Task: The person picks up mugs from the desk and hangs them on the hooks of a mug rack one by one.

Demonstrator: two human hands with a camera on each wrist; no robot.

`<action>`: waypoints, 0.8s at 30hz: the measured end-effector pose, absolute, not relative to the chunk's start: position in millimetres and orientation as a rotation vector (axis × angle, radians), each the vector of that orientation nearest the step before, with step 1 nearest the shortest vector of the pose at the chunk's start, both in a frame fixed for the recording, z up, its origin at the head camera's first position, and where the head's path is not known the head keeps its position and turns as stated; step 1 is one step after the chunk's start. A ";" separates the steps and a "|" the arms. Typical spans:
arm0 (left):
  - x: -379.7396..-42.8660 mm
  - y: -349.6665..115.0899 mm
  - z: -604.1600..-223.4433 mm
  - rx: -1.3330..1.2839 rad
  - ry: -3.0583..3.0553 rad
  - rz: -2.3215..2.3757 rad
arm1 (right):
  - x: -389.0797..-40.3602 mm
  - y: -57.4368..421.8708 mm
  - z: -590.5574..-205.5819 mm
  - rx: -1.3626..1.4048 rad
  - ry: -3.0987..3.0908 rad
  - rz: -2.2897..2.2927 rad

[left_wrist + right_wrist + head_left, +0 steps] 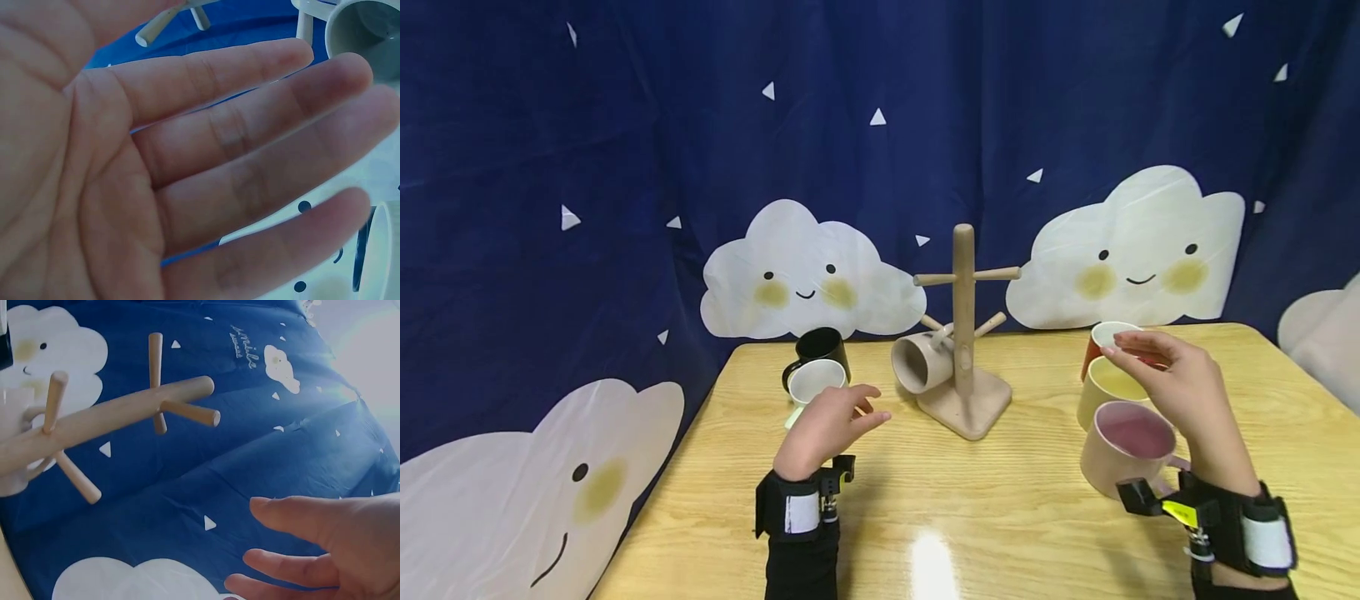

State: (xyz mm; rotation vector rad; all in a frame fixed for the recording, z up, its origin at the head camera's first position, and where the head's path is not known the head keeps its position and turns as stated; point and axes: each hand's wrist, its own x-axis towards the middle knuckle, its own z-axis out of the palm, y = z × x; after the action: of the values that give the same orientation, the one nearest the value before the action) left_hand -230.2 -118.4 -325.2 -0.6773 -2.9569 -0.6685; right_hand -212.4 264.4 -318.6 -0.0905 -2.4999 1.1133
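"Hands?"

"Both empty: left hand (pixel 829 423) extended near the white mug (pixel 817 381), right hand (pixel 1187 396) loosely spread beside the yellow mug (pixel 1096 402)."

"Hazard?"

"A careless right-hand reach could topple the closely ranked pink mug (pixel 1108 462)."

"Markings?"

"Curtain (pixel 262 462) lettering (pixel 242 345) appears to read 'smile'; the line beneath is illegible."

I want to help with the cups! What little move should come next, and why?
Maybe the right hand should reach for the pink mug: that hand holds nothing, the pink mug is the nearest of three in a row, and the wooden stand has bare upper pegs.
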 end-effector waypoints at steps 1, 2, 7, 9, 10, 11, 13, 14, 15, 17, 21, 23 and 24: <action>-230.1 -118.5 -325.7 -0.676 -2.958 -0.669 | -212.7 266.1 -320.2 -0.092 -2.504 1.112; -229.9 -118.6 -326.0 -0.672 -2.963 -0.669 | -213.0 267.8 -321.8 -0.091 -2.504 1.112; -229.8 -118.1 -326.1 -0.670 -2.966 -0.659 | -211.6 274.2 -326.6 -0.119 -2.546 1.035; -229.6 -117.8 -325.5 -0.670 -2.962 -0.655 | -211.4 273.9 -327.0 -0.117 -2.572 0.988; -229.4 -117.5 -324.9 -0.669 -2.961 -0.654 | -211.6 273.1 -326.9 -0.105 -2.581 0.961; -229.2 -117.4 -324.5 -0.668 -2.960 -0.650 | -211.9 271.9 -326.7 -0.089 -2.591 0.936; -228.5 -117.2 -323.6 -0.659 -2.962 -0.645 | -212.9 269.2 -326.4 -0.041 -2.615 0.869; -228.3 -117.2 -323.6 -0.654 -2.965 -0.642 | -213.4 267.9 -326.5 -0.007 -2.627 0.827; -228.2 -117.1 -323.5 -0.651 -2.966 -0.641 | -213.8 266.6 -326.5 0.028 -2.636 0.780; -227.9 -116.5 -323.6 -0.649 -2.967 -0.639 | -214.2 264.5 -326.5 0.111 -2.656 0.699; -228.7 -114.2 -324.8 -0.678 -2.960 -0.635 | -214.9 261.2 -328.2 0.354 -2.690 0.575; -229.1 -112.4 -325.4 -0.691 -2.960 -0.633 | -215.3 259.7 -328.9 0.455 -2.729 0.560; -229.3 -111.6 -325.8 -0.697 -2.962 -0.634 | -215.5 258.9 -329.3 0.489 -2.748 0.556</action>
State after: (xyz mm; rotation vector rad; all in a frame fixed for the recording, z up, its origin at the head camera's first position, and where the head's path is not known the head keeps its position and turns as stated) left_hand -229.3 -111.6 -325.8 -0.6967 -2.9622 -0.6341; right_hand -215.5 258.9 -329.3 0.4889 -2.7478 0.5558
